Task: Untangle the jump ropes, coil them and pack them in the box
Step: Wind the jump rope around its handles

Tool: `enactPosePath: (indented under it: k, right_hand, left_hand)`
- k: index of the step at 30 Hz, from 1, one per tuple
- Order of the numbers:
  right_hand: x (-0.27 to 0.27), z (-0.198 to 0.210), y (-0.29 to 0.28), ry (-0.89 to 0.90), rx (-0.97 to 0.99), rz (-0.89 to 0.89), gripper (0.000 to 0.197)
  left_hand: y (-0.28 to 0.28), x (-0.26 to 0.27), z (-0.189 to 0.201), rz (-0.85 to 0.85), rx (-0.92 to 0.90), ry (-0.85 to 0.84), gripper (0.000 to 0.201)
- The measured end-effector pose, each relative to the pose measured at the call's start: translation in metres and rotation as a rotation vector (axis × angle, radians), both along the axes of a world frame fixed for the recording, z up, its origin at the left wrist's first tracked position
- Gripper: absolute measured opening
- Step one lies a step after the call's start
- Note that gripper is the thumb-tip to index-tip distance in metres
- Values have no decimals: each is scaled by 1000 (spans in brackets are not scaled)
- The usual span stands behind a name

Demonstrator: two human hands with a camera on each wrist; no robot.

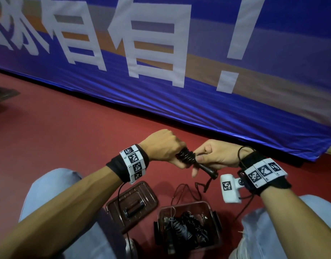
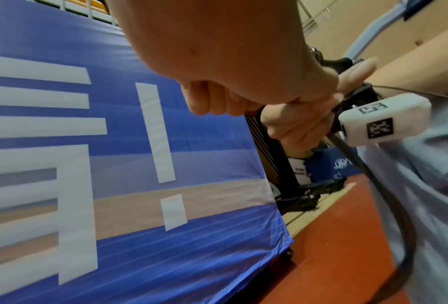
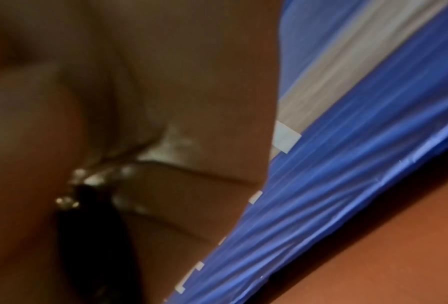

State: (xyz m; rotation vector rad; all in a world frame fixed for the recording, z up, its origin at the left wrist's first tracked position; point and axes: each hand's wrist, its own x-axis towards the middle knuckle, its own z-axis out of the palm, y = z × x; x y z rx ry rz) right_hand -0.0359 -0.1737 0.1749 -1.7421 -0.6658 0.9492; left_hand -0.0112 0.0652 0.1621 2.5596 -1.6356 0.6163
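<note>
A black jump rope, wound into a tight coil (image 1: pixel 185 156), is held above the red floor. My left hand (image 1: pixel 176 159) grips the coil in a fist. My right hand (image 1: pixel 200 157) pinches the rope beside the coil and holds its black handle (image 1: pixel 207 169), which points down to the right. Loose rope (image 1: pixel 198 186) hangs from the handle toward the clear box (image 1: pixel 211 208), which stands open between my knees with coiled ropes (image 1: pixel 185 227) inside. In the right wrist view the handle (image 3: pixel 95 236) shows blurred against the palm. In the left wrist view my left fist (image 2: pixel 243 61) hides the coil.
The box's clear lid (image 1: pixel 142 191) lies on the floor left of the box. A large blue banner (image 1: pixel 198 101) stands close ahead, and its lower edge reaches the floor. My knees (image 1: pixel 54 184) flank the box. Open red floor (image 1: pixel 58 128) stretches to the left.
</note>
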Motion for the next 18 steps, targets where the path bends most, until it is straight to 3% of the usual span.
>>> enactPosePath:
  k: [3, 7, 10, 12, 15, 18]
  right_hand:
    - [-2, 1, 1, 120, 117, 42, 55]
    - [-3, -3, 3, 220, 264, -71, 89]
    - [-5, -2, 14, 262, 450, -266, 68]
    - [-2, -9, 30, 307, 572, -473, 56]
    - [2, -29, 59, 382, 633, -755, 39]
    - [0, -50, 81, 281, 383, -889, 39]
  left_hand:
    - [1, -1, 4, -33, -151, 38, 53]
    - [1, -5, 11, 50, -322, 126, 51]
    - [-2, -3, 20, 128, -416, 237, 53]
    - [-3, 0, 24, 241, -378, 251, 47]
    - [-1, 10, 24, 508, -156, 163, 47]
    - [-1, 20, 10, 675, 17, 123, 44]
